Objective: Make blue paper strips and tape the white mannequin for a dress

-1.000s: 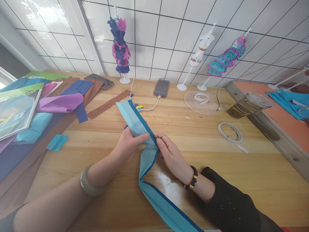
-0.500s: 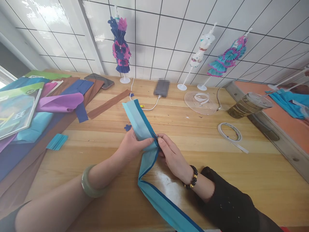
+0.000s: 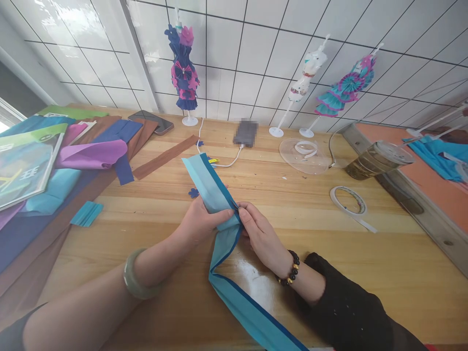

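A long blue paper strip (image 3: pixel 206 183), light blue with a dark blue edge, runs from the table's middle down to the near edge. My left hand (image 3: pixel 199 222) pinches it from the left, thumb on top. My right hand (image 3: pixel 258 231) pinches the same spot from the right, at the dark edge. The strip's far end sticks up and away from my hands. The near part (image 3: pixel 248 312) lies bent on the wooden table (image 3: pixel 329 273).
Coloured paper sheets (image 3: pixel 91 153) and booklets pile at the left, with a small folded blue piece (image 3: pixel 86 213). A phone (image 3: pixel 149 122), three dressed mini mannequins (image 3: pixel 185 68), a tape roll (image 3: pixel 348 200), a clear lid (image 3: pixel 303 155) and a lidded drink cup (image 3: pixel 376 158) stand farther back and right.
The strip's far end swung slightly right and up between my hands, uncovering a small blue scrap on the table. My hands stayed almost in place.
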Tool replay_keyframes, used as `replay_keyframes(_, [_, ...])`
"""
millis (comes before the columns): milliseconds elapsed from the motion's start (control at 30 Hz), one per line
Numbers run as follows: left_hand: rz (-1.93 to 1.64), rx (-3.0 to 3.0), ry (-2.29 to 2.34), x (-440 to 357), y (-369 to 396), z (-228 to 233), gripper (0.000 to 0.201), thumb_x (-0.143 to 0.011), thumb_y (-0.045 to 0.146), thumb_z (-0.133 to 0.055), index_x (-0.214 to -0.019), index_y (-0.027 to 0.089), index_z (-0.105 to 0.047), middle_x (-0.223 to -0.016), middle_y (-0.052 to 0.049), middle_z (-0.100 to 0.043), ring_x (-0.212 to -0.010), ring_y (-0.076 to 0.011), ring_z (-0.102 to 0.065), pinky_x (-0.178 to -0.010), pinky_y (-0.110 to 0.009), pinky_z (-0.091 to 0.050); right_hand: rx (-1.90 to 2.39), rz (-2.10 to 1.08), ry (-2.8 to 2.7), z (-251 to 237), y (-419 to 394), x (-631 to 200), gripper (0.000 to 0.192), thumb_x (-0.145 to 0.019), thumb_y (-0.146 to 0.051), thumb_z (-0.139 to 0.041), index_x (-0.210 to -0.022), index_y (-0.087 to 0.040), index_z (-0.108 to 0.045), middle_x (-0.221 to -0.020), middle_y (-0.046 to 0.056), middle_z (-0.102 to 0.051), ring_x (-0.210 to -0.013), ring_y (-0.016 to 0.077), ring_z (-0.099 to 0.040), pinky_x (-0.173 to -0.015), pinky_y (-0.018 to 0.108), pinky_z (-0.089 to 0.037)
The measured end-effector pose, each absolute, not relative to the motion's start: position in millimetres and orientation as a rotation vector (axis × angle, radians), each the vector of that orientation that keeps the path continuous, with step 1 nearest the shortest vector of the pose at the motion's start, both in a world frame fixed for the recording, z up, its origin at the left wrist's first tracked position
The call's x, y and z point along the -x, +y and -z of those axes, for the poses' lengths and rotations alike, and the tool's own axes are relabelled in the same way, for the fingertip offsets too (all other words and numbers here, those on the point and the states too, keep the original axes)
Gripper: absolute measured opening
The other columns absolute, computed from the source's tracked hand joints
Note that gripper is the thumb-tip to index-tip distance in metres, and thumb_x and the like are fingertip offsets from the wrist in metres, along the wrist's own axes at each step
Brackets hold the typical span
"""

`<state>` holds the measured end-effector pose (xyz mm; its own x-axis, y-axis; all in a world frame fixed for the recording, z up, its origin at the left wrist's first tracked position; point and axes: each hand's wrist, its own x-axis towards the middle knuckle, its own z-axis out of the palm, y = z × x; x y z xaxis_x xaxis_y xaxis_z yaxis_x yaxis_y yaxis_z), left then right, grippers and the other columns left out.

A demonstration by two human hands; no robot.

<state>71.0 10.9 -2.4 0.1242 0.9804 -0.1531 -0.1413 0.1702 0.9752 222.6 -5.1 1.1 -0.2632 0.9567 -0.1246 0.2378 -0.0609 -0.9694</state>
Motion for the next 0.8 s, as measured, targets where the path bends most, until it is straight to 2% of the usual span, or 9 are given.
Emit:
replay_keyframes(233, [-1.061, -1.030, 1.106, -69.9, 10.6, 5.2, 0.059, -0.063, 0.030, -0.072, -0.116, 0.018, -0.050, -0.093, -0.005, -0.068, -0.090, -0.0229, -0.062, -0.079, -0.035, -0.049, 1.312, -1.369, -1.572, -0.9, -3.9, -222.0, 0.030, -0.090, -0.043, -0.034, -0.105, -0.023, -0.051, -0.080, 0.000, -0.051, -0.072, 0.0123, -0.049, -0.059, 0.022, -0.041])
replay_keyframes(467, [-1.044, -1.017, 1.113, -68.8, 12.1, 3.8, 0.064, -0.061, 0.030, -0.073, -0.118, 0.017, -0.049, -0.092, -0.005, -0.068, -0.087, -0.0222, -0.062, -0.076, -0.033, -0.049, 1.302, -1.347, -1.586, -1.2, -3.9, -222.1, 0.030, -0.090, -0.041, -0.034, -0.103, -0.022, -0.052, -0.074, -0.001, -0.048, -0.071, 0.0132, -0.049, -0.060, 0.023, -0.041])
replay_keyframes(567, [-1.064, -0.950, 1.058, -68.1, 12.7, 3.0, 0.054, -0.063, 0.030, -0.072, -0.112, 0.018, -0.053, -0.087, -0.003, -0.068, -0.082, -0.0204, -0.062, -0.072, -0.031, -0.049, 1.313, -1.338, -1.600, -1.7, -4.3, -222.2, 0.029, -0.090, -0.041, -0.034, -0.104, -0.022, -0.052, -0.074, -0.001, -0.048, -0.070, 0.0130, -0.048, -0.061, 0.024, -0.041])
replay_keyframes(700, [-1.088, -0.871, 0.972, -67.2, 12.9, 3.7, 0.030, -0.065, 0.030, -0.070, -0.090, 0.016, -0.059, -0.085, -0.003, -0.067, -0.078, -0.0196, -0.062, -0.070, -0.030, -0.050, 1.321, -1.336, -1.626, -2.1, -4.7, -222.6, 0.030, -0.090, -0.041, -0.033, -0.104, -0.023, -0.052, -0.073, -0.001, -0.047, -0.069, 0.0127, -0.048, -0.062, 0.024, -0.042])
replay_keyframes(800, [-1.097, -0.877, 0.965, -66.9, 13.1, 5.2, 0.028, -0.065, 0.027, -0.070, -0.087, 0.015, -0.059, -0.085, -0.004, -0.067, -0.077, -0.0197, -0.063, -0.069, -0.030, -0.050, 1.330, -1.331, -1.634, -3.0, -4.4, -222.5, 0.030, -0.090, -0.041, -0.033, -0.105, -0.022, -0.052, -0.072, -0.001, -0.048, -0.069, 0.0129, -0.048, -0.062, 0.024, -0.042])
